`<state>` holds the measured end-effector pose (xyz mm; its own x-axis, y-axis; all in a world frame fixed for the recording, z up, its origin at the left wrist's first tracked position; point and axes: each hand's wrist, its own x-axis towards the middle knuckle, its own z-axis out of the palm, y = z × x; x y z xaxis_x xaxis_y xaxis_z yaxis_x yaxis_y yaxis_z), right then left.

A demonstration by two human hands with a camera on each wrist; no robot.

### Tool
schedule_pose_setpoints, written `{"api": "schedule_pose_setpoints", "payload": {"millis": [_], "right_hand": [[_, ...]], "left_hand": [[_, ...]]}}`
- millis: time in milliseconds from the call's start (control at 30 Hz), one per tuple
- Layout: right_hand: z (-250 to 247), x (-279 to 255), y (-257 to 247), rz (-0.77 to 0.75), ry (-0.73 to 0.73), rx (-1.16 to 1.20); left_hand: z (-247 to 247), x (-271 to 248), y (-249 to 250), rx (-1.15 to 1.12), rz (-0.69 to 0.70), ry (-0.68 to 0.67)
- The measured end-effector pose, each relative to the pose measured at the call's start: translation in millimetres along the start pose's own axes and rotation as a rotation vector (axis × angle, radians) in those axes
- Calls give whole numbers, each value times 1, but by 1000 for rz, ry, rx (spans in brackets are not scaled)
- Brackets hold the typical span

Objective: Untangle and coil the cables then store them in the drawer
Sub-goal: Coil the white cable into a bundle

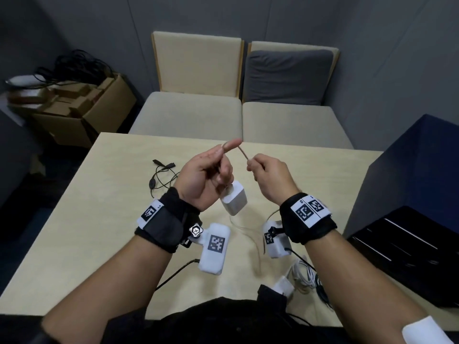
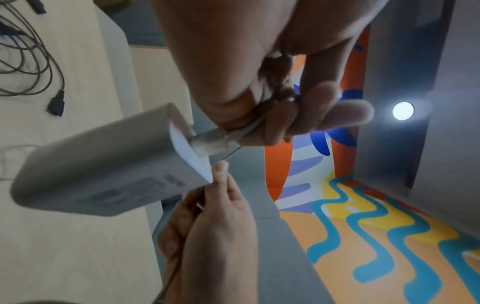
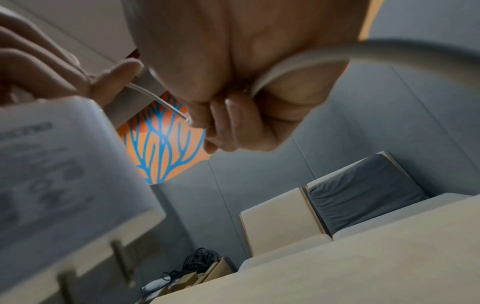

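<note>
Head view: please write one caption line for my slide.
Above the table, the left hand holds a thin cable with a white charger hanging, while the right hand pinches its other stretch.

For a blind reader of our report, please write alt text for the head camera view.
Above a pale table, the left hand and the right hand stretch a thin white cable between them; a white charger hangs below the left hand. A black cable lies behind.
</note>
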<state>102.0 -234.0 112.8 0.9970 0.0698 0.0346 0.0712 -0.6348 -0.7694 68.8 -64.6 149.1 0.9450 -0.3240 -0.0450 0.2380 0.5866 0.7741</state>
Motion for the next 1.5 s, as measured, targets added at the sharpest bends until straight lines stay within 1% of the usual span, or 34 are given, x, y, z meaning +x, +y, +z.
{"api": "schedule_pose_setpoints", "payload": {"millis": [100,200,333,433,533,667,800,900,967,1067,1167,1233,1300,1333,1400,1433,1467,1500], "right_hand": [[8,-3,6,-27,-51,-8],[13,-11,7,-64,-150,-72],[12,-20,1,-126,-241,-125],[11,-29,-2,-161,-289,-164],[8,-35,-3,-174,-335,-165],[0,-39,-2,-179,-400,-190],[-5,-43,0,-186,-424,-129],[-11,-45,-8,-243,-461,-139],[-14,-46,-15,-299,-492,-177],[-18,-46,-19,-342,-519,-157],[-21,-47,-24,-410,-466,-100],[-24,-43,-30,-506,-378,-50],[-28,-32,-33,-595,-256,-54],[-32,-24,-34,-610,-191,-65],[-41,-8,-34,-589,-89,-80],[-45,-1,-33,-571,-56,-87],[-48,4,-32,-554,-32,-96],[-50,9,-31,-540,-12,-107]], "left_hand": [[-6,5,9,-147,0,130],[-14,10,11,-137,26,222],[-17,14,4,-155,32,195],[-20,20,-2,-151,87,222],[-24,24,-8,-84,132,239],[-32,26,-6,-26,147,321],[-36,27,0,-24,101,381],[-32,30,-3,52,142,431],[-30,32,-5,54,177,464],[-34,33,-4,58,196,499],[-34,31,-6,230,182,463],[-27,28,-9,356,167,410],[-18,23,-13,508,137,301],[-13,20,-14,608,102,225],[-8,15,-12,785,-3,75],[-8,14,-11,816,-51,17],[-9,13,-10,799,-93,-16],[-12,14,-9,749,-123,-23]]}}
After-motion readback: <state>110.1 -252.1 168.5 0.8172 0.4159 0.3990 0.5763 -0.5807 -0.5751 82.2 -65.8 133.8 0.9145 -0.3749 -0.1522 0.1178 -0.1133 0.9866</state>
